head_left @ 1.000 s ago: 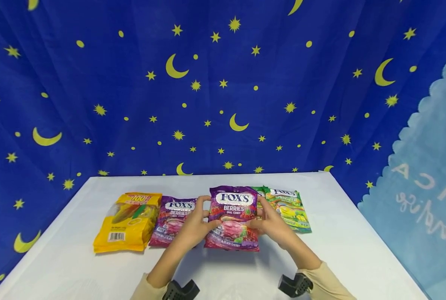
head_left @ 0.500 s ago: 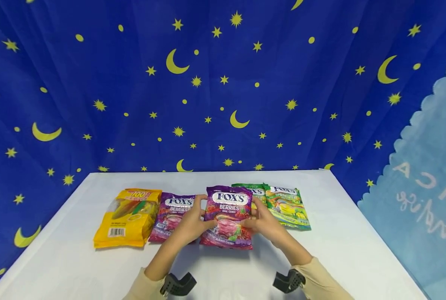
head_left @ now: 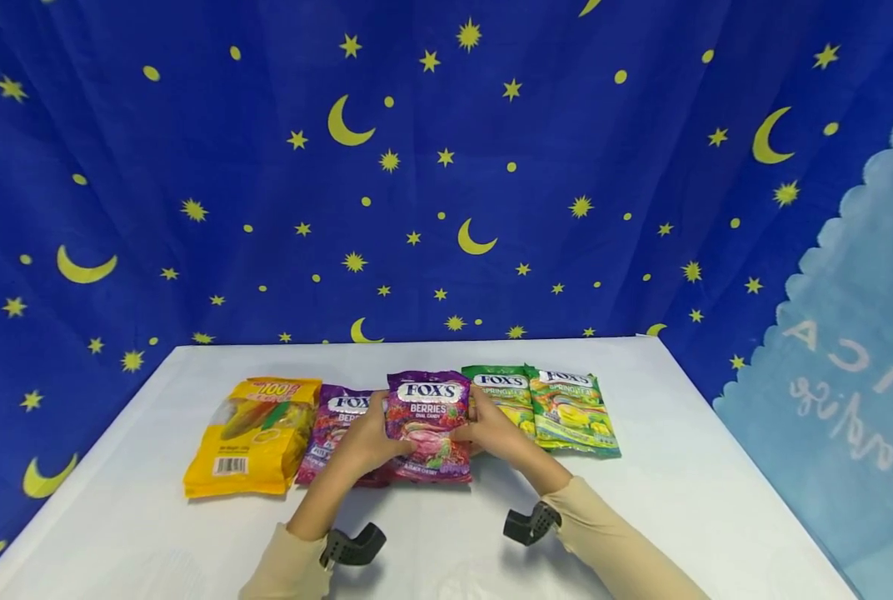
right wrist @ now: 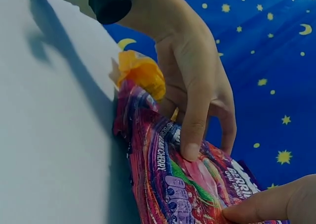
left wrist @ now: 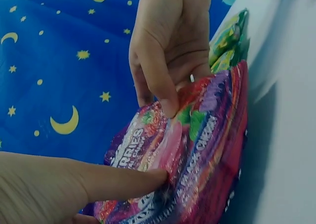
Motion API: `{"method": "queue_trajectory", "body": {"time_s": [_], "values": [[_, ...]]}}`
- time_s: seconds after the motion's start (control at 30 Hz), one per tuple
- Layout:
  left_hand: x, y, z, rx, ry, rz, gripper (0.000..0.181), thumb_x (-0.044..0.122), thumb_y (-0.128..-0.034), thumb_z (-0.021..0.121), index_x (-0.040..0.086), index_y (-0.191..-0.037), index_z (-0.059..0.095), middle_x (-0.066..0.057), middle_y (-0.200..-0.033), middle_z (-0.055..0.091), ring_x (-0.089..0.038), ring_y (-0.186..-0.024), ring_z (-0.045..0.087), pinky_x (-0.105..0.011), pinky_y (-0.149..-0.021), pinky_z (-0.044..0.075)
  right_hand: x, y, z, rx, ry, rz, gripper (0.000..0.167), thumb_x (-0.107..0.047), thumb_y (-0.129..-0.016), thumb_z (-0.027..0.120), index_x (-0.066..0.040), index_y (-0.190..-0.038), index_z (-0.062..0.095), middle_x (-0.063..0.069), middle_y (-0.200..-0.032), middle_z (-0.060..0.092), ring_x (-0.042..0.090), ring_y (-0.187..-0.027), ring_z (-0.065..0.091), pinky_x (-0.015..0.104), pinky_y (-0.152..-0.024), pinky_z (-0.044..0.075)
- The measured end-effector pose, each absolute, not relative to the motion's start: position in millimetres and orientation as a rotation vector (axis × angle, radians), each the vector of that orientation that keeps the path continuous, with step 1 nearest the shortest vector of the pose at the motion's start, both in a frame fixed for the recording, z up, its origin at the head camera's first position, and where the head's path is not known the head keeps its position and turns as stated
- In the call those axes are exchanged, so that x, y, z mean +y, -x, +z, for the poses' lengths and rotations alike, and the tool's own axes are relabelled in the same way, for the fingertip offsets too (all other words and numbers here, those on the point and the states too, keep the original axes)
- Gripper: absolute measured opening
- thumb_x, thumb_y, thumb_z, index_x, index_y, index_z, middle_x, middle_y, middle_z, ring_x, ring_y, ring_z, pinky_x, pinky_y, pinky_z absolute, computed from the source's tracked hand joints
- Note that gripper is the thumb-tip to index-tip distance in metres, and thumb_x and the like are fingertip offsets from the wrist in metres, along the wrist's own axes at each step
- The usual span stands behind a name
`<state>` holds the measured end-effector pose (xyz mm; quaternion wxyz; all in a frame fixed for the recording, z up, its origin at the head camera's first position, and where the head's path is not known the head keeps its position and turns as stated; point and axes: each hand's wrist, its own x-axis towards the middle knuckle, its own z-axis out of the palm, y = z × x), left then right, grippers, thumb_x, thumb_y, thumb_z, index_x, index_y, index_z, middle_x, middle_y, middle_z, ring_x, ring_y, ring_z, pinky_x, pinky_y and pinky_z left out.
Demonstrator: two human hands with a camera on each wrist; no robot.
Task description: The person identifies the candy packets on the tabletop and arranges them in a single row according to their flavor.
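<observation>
Between both hands is a purple Fox's Berries candy bag (head_left: 429, 425), its printed front toward the head camera. My left hand (head_left: 367, 442) grips its left edge, thumb on the front and fingers behind. On the right edge my right hand (head_left: 494, 429) holds it the same way. In the left wrist view both thumbs press the shiny front of the candy bag (left wrist: 173, 150). A second purple Berries bag (head_left: 332, 433) lies just left, partly hidden by my left hand and overlapped by the held bag.
A yellow candy bag (head_left: 255, 437) lies at the left end of the row. Two green Fox's Spring Tea bags, a nearer-to-hand one (head_left: 506, 392) and an outer one (head_left: 572, 417), lie on the right. The white table (head_left: 641, 517) ends at a blue star-patterned curtain (head_left: 446, 183).
Both hands have carried the held Berries bag leftward and slightly lower, so it overlaps the other Berries bag. More of the left green Spring Tea bag now shows.
</observation>
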<state>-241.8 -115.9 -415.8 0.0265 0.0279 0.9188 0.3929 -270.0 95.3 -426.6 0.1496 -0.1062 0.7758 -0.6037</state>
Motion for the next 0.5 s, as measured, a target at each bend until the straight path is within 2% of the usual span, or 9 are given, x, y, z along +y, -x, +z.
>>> {"method": "queue_trajectory", "body": {"time_s": [0.17,0.3,0.5], "values": [[-115.1,245.4,-418.9,2.858,-0.038,1.149,0.093,0.022,-0.0771,0.083,-0.007,-0.144,0.026,-0.036,-0.13,0.049,-0.05,-0.113,0.052,-0.059,-0.092,0.044,91.1,275.3,-432.7,2.247,0.265,-1.708,0.081,0.004,-0.08,0.068,0.005,-0.146,0.021,0.027,-0.115,0.058,0.032,-0.082,0.066,0.041,-0.066,0.058],[-114.9,247.8,-422.5,2.876,-0.019,1.103,0.09,0.022,-0.0771,0.083,-0.008,-0.143,0.029,-0.035,-0.129,0.05,-0.049,-0.113,0.052,-0.059,-0.091,0.045,90.6,275.9,-436.2,2.313,0.242,-1.626,0.073,0.002,-0.081,0.069,0.009,-0.141,0.028,0.029,-0.121,0.053,0.03,-0.087,0.064,0.039,-0.065,0.058],[-113.6,248.9,-427.4,2.883,0.037,1.05,0.092,0.02,-0.0777,0.083,-0.009,-0.145,0.028,-0.034,-0.138,0.043,-0.05,-0.122,0.044,-0.06,-0.097,0.04,87.3,274.1,-437.9,2.441,0.263,-1.481,0.069,-0.001,-0.081,0.071,0.011,-0.138,0.034,0.026,-0.112,0.055,0.026,-0.079,0.062,0.037,-0.06,0.057]]}}
